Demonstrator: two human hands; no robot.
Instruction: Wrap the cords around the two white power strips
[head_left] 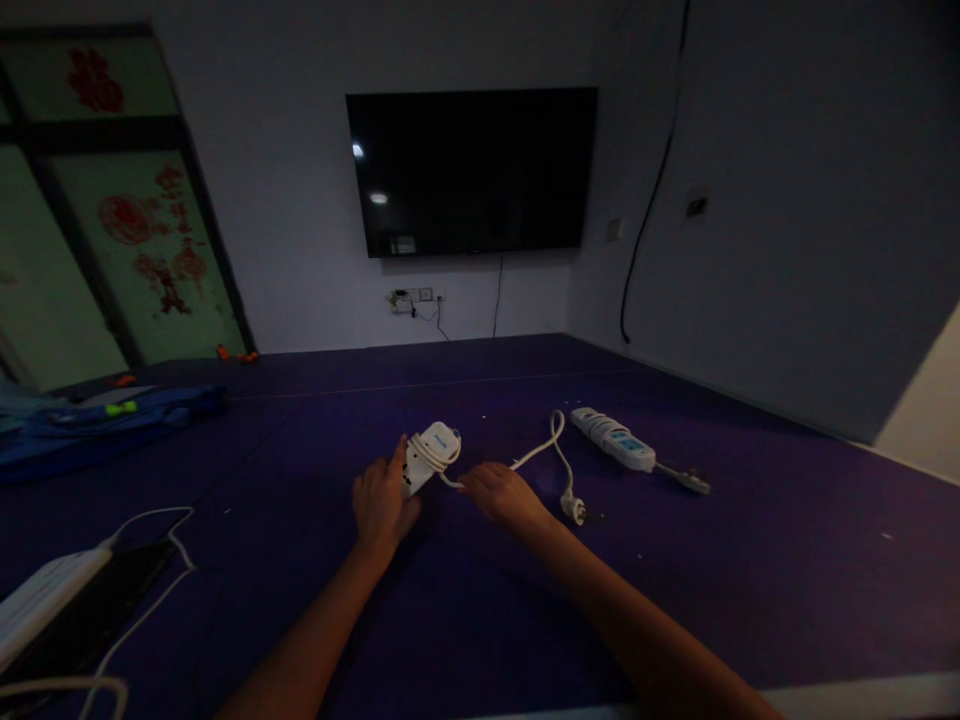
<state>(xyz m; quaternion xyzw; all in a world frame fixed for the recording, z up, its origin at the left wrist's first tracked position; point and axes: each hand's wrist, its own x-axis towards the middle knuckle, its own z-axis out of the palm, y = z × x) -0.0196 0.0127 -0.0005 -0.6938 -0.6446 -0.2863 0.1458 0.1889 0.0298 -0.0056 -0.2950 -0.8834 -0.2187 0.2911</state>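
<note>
My left hand (382, 500) is closed around the near end of a white power strip (438, 438), tilted up and away from me. Several turns of its white cord (429, 456) wrap around the strip's middle. Just to the right, my right hand (499, 490) grips the cord where it leaves the strip. Beyond that hand the free cord loops up and comes down to a plug (573, 508) lying on the purple surface. A second white power strip (613, 438) lies to the right, its cord wound around it.
At the lower left a white device (52, 598) with a white cable lies by a dark flat object (97, 610). Blue cloth (150, 418) is heaped at the left. A television (480, 170) hangs on the far wall, and a black cable (651, 210) runs down the right wall.
</note>
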